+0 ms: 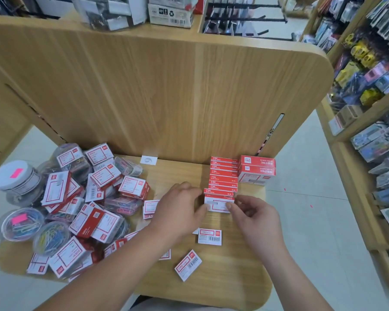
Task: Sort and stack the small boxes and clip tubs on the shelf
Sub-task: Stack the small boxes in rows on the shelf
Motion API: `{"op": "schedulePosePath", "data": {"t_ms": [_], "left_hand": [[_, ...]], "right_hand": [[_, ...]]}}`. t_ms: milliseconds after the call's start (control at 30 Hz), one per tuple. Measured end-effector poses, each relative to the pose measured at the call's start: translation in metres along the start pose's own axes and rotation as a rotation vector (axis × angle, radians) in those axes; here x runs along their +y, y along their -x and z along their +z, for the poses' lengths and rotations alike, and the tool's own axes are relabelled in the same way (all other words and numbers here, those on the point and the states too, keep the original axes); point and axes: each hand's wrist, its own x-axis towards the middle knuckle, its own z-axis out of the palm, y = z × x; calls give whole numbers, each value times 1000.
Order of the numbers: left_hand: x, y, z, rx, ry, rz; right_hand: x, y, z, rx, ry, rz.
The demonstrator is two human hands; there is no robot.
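A row of small red staple boxes (223, 176) stands on edge on the wooden shelf (238, 277), running back toward the upright panel. The front box (218, 204) shows its white face. My left hand (180, 205) and my right hand (254, 212) pinch this front box at its left and right sides. Two bigger red boxes (256, 169) are stacked to the right of the row. Loose small boxes (209, 236) (188, 264) lie flat nearer to me. A jumbled heap of boxes (94, 198) and clear clip tubs (51, 237) covers the shelf's left half.
A tall wooden panel (166, 86) rises behind the shelf. Round tubs with pink stickers (16, 178) sit at the far left edge. Stocked racks of stationery (368, 86) line the aisle on the right. Bare shelf wood shows between the loose boxes and the front edge.
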Motion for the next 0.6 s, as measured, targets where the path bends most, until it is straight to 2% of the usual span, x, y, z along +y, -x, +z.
{"op": "schedulePosePath", "data": {"t_ms": [133, 267, 333, 400, 500, 567, 600], "left_hand": [[-2, -3, 4, -5, -7, 6], [-5, 2, 3, 16, -14, 12], [-8, 6, 0, 104, 30, 46], [-9, 12, -5, 143, 122, 103], [5, 21, -10, 33, 261, 226], [14, 26, -7, 31, 301, 289], [15, 27, -5, 55, 335, 266]], "right_hand": [[8, 3, 5, -6, 157, -152], [6, 7, 4, -3, 38, -109], [0, 12, -1, -53, 37, -142], [-8, 17, -9, -79, 209, -269], [-25, 22, -15, -28, 479, -506], [-37, 25, -12, -26, 515, -593], [-40, 26, -10, -44, 434, -583]]}}
